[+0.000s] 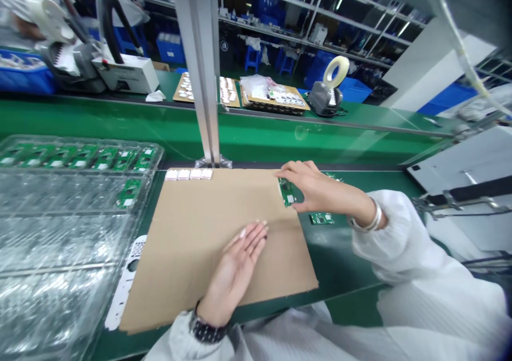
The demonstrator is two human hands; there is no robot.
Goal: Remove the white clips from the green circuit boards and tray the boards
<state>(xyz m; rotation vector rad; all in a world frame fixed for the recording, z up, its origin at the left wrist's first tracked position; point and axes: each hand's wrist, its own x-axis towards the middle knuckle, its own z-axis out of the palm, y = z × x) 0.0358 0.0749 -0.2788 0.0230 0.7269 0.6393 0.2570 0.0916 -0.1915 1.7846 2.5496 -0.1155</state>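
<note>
My right hand (pixel 308 185) pinches a green circuit board (pixel 287 192) by its edges, tilted above the right edge of a cardboard sheet (pixel 224 211). Over the middle of the cardboard, my left hand (pixel 240 259) is palm up with its fingers stretched out, and it holds nothing. A row of several small white pieces (pixel 189 174) lies along the cardboard's far left edge. Another green circuit board (pixel 322 218) rests on the dark green table just below my right wrist. More board parts behind the right hand are mostly hidden.
A clear plastic tray (pixel 60 217) fills the left side, with several green boards in its far row. A white perforated strip (pixel 124 283) pokes out beside the cardboard. A metal post (pixel 200 67) rises at the far edge. Beyond stand a tape dispenser (pixel 326 91) and loaded cardboard sheets (pixel 276 97).
</note>
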